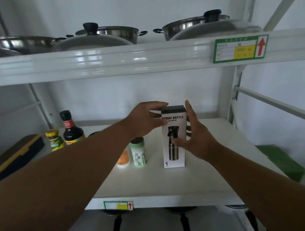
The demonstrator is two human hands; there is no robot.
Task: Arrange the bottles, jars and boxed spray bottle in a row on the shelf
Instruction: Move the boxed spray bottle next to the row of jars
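Note:
A tall white spray bottle box (174, 149) with a black top stands upright on the white shelf (168, 182). My left hand (145, 121) grips its top left corner. My right hand (196, 138) presses its right side, thumb across the front. To the left of the box stand a green-labelled jar (138, 152) with a dark lid and an orange-labelled bottle (123, 158), partly hidden by my left forearm. Further back left are a dark sauce bottle (71, 129) and a small yellow-lidded jar (55, 140).
A dark flat case (15, 154) with a yellow edge lies at the shelf's far left. A green box (281, 162) sits at the right edge. Steel pots with lids (109, 35) fill the shelf above. A price label (118, 205) is on the shelf's front lip.

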